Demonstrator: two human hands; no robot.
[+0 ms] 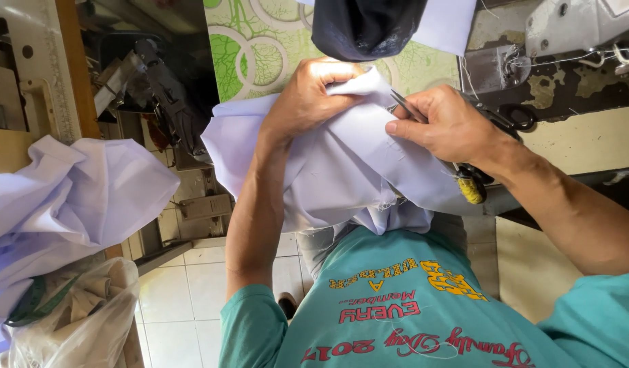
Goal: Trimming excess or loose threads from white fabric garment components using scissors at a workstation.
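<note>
My left hand [307,95] is closed on a bunched fold of a pale lilac garment [341,170] that lies across my lap. My right hand [451,126] grips small metal scissors [404,105], thumb pressed along them, the blades pointing left at the cloth just beside my left fingers. The scissors' handle end with a yellow wrap [471,189] sticks out under my right wrist. The blade tips touch or sit just above the fabric; I cannot tell which.
A sewing machine [573,31] stands on a worn table at the upper right. A dark cloth [365,27] lies on a green patterned surface ahead. More lilac fabric [69,197] is heaped at the left over a plastic bag [82,320]. White tiled floor lies below.
</note>
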